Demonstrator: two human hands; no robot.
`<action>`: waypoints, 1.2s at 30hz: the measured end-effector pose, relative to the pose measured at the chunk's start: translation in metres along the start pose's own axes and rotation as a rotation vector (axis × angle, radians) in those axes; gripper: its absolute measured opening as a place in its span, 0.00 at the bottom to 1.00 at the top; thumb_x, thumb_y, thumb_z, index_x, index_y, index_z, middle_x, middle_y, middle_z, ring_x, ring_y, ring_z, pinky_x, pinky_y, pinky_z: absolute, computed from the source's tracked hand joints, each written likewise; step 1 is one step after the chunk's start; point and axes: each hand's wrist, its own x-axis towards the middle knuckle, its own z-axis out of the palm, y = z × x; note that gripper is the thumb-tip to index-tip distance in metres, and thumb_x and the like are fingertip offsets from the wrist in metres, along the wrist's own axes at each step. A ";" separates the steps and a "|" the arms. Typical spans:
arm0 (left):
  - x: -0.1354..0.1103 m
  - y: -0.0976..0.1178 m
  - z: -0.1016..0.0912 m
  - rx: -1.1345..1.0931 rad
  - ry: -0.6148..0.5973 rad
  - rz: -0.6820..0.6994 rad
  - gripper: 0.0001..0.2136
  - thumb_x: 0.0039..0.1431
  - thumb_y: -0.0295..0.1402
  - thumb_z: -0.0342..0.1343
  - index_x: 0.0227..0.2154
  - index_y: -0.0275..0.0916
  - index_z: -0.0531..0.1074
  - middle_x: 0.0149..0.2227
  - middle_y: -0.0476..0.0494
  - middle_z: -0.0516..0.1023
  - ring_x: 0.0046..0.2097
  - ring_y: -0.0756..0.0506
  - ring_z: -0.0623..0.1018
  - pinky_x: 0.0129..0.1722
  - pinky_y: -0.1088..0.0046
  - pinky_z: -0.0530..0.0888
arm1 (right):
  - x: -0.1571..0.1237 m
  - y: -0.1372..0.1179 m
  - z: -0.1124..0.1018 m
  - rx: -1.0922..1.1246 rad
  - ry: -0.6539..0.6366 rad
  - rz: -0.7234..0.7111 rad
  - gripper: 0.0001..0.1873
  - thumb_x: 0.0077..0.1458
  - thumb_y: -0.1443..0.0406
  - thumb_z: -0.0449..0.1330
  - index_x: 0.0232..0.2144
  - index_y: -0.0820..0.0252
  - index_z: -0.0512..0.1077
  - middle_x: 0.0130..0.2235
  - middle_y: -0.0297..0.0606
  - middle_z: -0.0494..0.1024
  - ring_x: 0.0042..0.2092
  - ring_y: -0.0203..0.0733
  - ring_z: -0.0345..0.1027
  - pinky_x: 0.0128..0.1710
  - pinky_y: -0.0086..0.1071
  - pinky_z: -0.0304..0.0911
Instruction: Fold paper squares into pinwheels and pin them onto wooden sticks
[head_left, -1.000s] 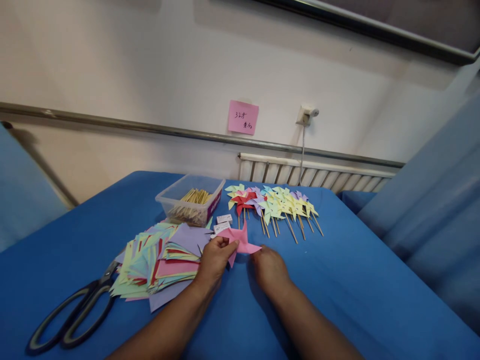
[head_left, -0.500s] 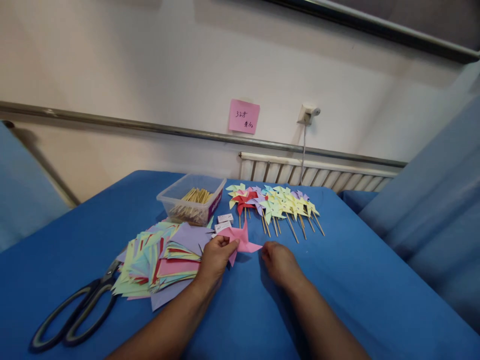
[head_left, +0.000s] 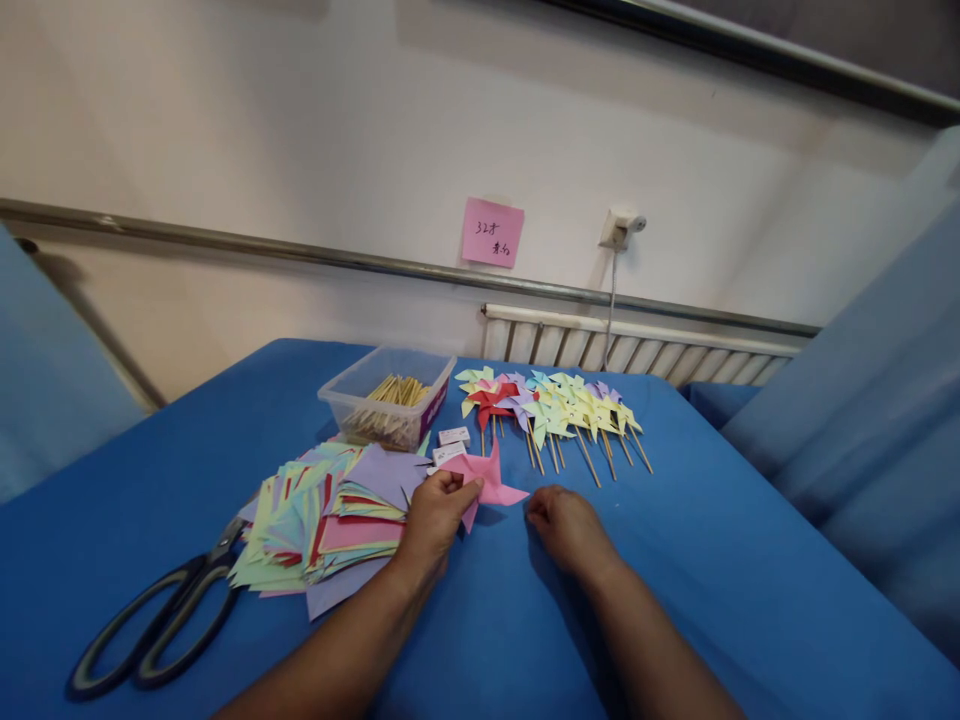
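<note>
My left hand (head_left: 442,510) pinches a pink paper pinwheel (head_left: 495,487) at its middle, the thumb pressed on the folded corners. My right hand (head_left: 566,525) sits just right of the pinwheel's right tip, with its fingers curled together; whatever they hold, if anything, is hidden. Left of my left hand lies a loose pile of coloured paper sheets (head_left: 300,530). Two small white boxes (head_left: 453,437) rest behind the pinwheel. Farther back, several finished pinwheels on sticks (head_left: 551,412) lie in a row.
A clear plastic box (head_left: 345,410) holds many thin wooden sticks (head_left: 397,390). Large dark-handled scissors (head_left: 176,605) lie at the left of the blue-covered table (head_left: 720,580). Behind are a radiator (head_left: 570,345), a wall rail (head_left: 337,262) and a pink note (head_left: 492,233).
My right hand has shifted very slightly away from the pinwheel's right tip. My left hand keeps the same grip on the pinwheel. The whole view has drifted a little.
</note>
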 end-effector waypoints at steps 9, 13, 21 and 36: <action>0.004 -0.006 -0.002 0.025 -0.003 0.008 0.14 0.37 0.40 0.65 0.18 0.36 0.67 0.18 0.55 0.66 0.21 0.53 0.64 0.21 0.78 0.58 | 0.004 -0.002 0.002 -0.010 -0.033 0.024 0.09 0.56 0.67 0.52 0.31 0.61 0.72 0.35 0.40 0.77 0.37 0.39 0.69 0.34 0.27 0.53; 0.003 -0.008 -0.002 0.028 -0.002 0.011 0.14 0.37 0.40 0.65 0.19 0.37 0.67 0.18 0.56 0.65 0.21 0.53 0.64 0.21 0.78 0.58 | 0.006 0.001 0.003 -0.011 -0.042 0.051 0.08 0.56 0.66 0.53 0.32 0.61 0.72 0.35 0.40 0.77 0.37 0.39 0.69 0.33 0.27 0.52; 0.004 -0.007 -0.002 0.034 -0.009 0.002 0.14 0.38 0.40 0.64 0.19 0.36 0.67 0.18 0.55 0.66 0.22 0.52 0.65 0.22 0.78 0.59 | 0.009 0.001 0.002 -0.032 -0.050 0.039 0.10 0.57 0.67 0.50 0.32 0.61 0.72 0.36 0.42 0.77 0.38 0.41 0.69 0.34 0.29 0.52; 0.003 -0.003 -0.001 0.049 -0.004 -0.013 0.14 0.36 0.39 0.64 0.18 0.37 0.66 0.17 0.56 0.65 0.20 0.53 0.63 0.20 0.78 0.57 | 0.018 0.008 0.006 -0.017 -0.018 0.159 0.07 0.51 0.63 0.56 0.29 0.59 0.72 0.30 0.38 0.78 0.32 0.40 0.68 0.27 0.29 0.47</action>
